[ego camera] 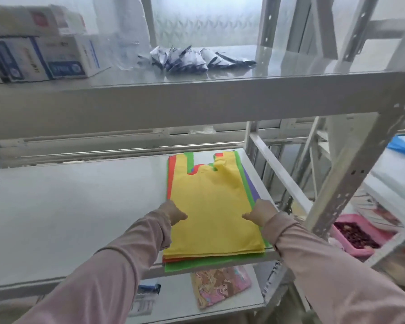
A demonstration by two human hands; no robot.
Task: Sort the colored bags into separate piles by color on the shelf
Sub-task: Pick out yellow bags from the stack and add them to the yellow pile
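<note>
The left hand (176, 212) and right hand (260, 212) each pinched a side of the top yellow bag (211, 197) on the shelf (68, 206).

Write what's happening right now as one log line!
left hand: pinches yellow fabric bag edge; right hand: same; bag: tops mixed-colour bag stack; white metal shelf: no sorted piles yet
</note>
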